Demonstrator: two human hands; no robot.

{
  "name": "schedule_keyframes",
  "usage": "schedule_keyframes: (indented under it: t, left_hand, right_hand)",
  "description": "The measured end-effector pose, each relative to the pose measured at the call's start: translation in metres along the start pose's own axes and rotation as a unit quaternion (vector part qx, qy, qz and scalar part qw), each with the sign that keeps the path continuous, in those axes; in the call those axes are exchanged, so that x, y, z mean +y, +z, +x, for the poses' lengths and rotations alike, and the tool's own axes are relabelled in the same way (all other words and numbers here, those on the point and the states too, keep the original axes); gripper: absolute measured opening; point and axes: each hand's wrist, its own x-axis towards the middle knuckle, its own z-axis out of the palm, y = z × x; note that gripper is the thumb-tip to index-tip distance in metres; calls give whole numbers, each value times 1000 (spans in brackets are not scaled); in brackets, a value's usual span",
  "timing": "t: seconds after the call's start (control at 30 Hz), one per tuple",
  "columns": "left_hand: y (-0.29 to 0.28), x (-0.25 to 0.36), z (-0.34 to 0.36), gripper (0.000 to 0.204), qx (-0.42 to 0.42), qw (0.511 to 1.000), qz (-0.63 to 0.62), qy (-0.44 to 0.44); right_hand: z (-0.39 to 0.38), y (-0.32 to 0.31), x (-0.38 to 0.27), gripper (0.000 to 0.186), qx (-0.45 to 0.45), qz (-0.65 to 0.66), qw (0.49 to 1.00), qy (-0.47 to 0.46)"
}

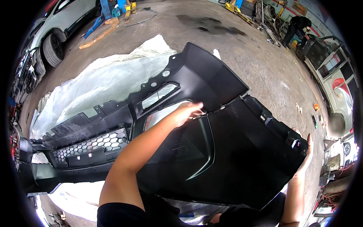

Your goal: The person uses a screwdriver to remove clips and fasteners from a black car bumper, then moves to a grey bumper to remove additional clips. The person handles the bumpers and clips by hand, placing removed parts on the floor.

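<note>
A large black car bumper cover (245,151) stretches across the view, with a honeycomb grille (102,142) in its left part. My left hand (186,114) is closed at the seam between the upper and lower panels, beside an opening; its fingertips pinch the edge there. At the far right end, my right hand (307,153) wraps round the edge of the cover, next to a row of clips and notches. Part of that hand is hidden behind the panel.
A pale plastic sheet (113,75) lies on the concrete floor under and behind the cover. A white car (72,19) stands at the far left, near a blue lift post (106,8). Another person in dark clothes (298,28) bends over at the far right, by a vehicle body (334,68).
</note>
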Motion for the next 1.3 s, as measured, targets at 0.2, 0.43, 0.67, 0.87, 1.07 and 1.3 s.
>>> schedule_keyframes:
  t: [0.2, 0.43, 0.67, 0.87, 1.07, 1.3]
  left_hand:
    - [1, -2, 18, 47, 103, 949, -297, -24]
    - [10, -4, 14, 37, 126, 975, -180, -10]
    - [15, -25, 15, 33, 305, 936, 47, 170]
    - [51, 43, -15, 35, 279, 693, 372, 551]
    - [124, 132, -23, 59, 34, 602, 537, 590]
    - [136, 153, 1, 39, -83, 667, 661, 334]
  right_hand:
    - [0, -7, -1, 55, -40, 48, 998, 18]
    - [1, -4, -2, 54, -45, 23, 999, 10]
    - [3, -1, -4, 56, -50, -36, 998, -21]
    - [3, -7, -12, 49, -84, -113, 989, -48]
    - [23, 2, -77, 34, -81, -453, 878, -132]
    - [81, 144, -27, 43, -259, -789, 554, -52]
